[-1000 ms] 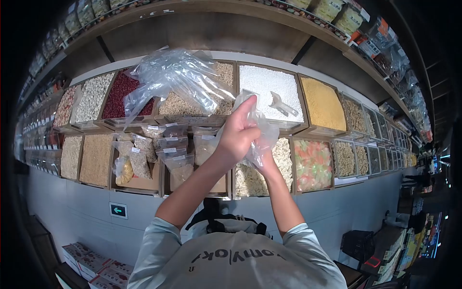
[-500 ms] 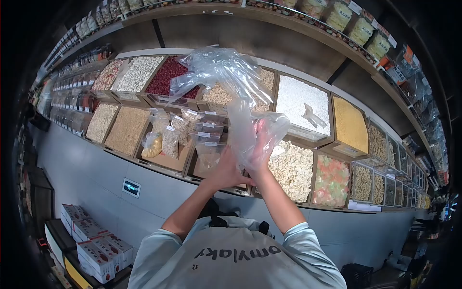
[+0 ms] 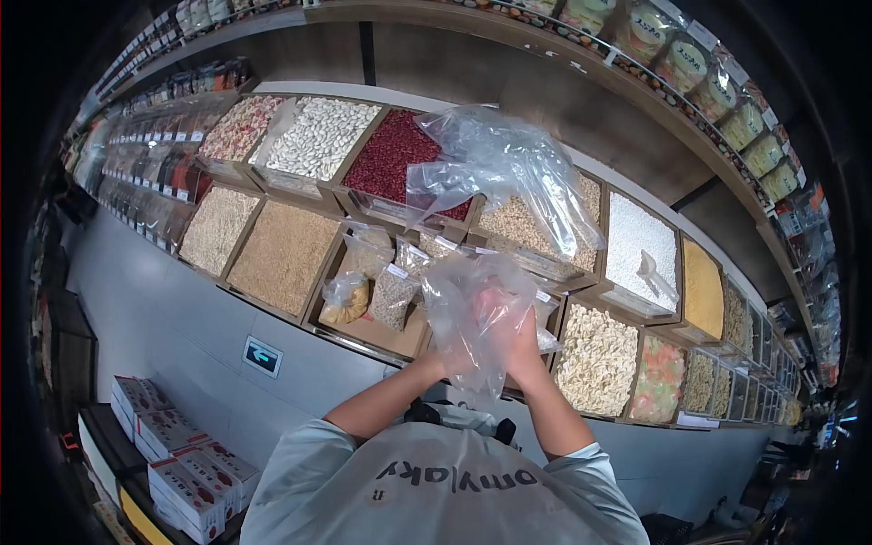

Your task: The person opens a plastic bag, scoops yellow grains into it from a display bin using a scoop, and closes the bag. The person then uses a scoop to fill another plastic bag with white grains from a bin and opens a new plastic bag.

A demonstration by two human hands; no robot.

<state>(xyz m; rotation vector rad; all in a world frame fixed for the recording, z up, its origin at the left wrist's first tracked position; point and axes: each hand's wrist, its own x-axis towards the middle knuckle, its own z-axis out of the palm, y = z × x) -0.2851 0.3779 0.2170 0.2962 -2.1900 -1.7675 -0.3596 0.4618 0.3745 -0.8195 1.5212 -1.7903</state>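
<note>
In front of my chest I hold a clear plastic bag [image 3: 463,341], crumpled and hanging between my hands. My right hand [image 3: 516,345] is closed on the bag's right side, its fingers showing blurred and reddish through the film. My left hand [image 3: 438,363] grips at the lower left side, mostly hidden behind the plastic. Just beyond the bag lie small filled bags with white labels, among them a bag of beige grains [image 3: 393,298] and a bag with yellow contents [image 3: 347,300], in a wooden compartment [image 3: 377,338].
A pile of loose clear bags [image 3: 518,168] lies over the bins of red beans [image 3: 386,159] and tan beans [image 3: 522,225]. White balls with a scoop [image 3: 656,277] and pale curled pieces [image 3: 595,359] fill bins to the right. Boxes [image 3: 195,481] stand lower left. A shelf [image 3: 509,32] runs above.
My view has turned, so the bins shift. The bag now hangs lower and spreads over my hands, covering most of my left hand, which showed plainly below it before.
</note>
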